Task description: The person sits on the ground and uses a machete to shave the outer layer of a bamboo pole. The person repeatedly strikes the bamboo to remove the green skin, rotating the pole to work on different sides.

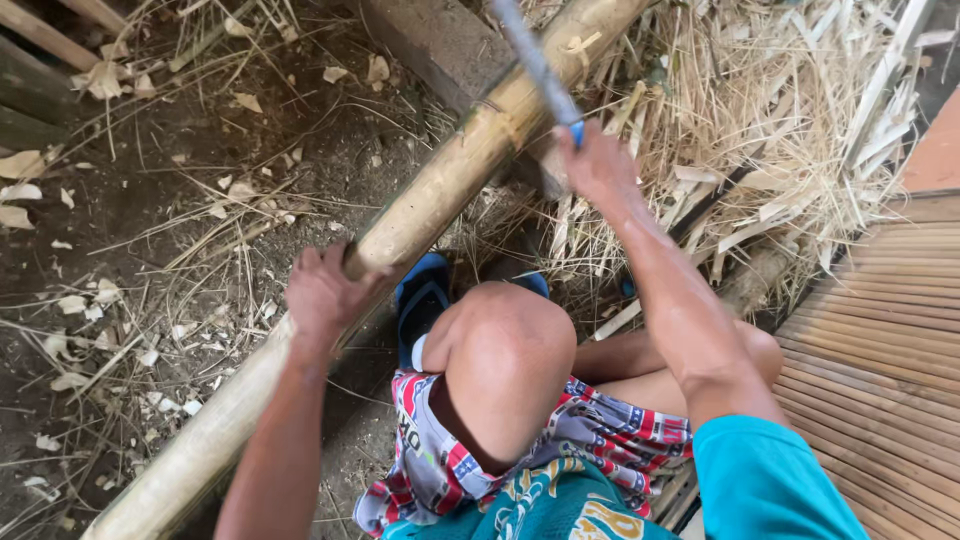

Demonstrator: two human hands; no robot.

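Got one bamboo pole (400, 235) lying on the dirt floor (150, 230), long axis running diagonal from the bottom left corner of the ground up toward the top middle, where it crosses a grey block (440, 45). My left hand (322, 292) is wrapped closed around the pole about halfway along, pinning it down. My right hand (597, 165) is closed tight on the handle of a blade (532, 55); the blade points up and slightly left, crossing the pole near its upper end. It's blurred, so I think it's a machete-type knife, but can't swear to it.

My knee is bent up between my two arms, and one blue sandal (420, 300) sits just under the pole beside it. Patterned shorts, teal shirt; there's print on both, just coloured shapes to me.

Right of the pole there's a heap of pale shavings (760, 130) and split strips. A slatted bamboo mat (880, 370) fills the bottom right corner. Loose chips are scattered over the dirt on the left.
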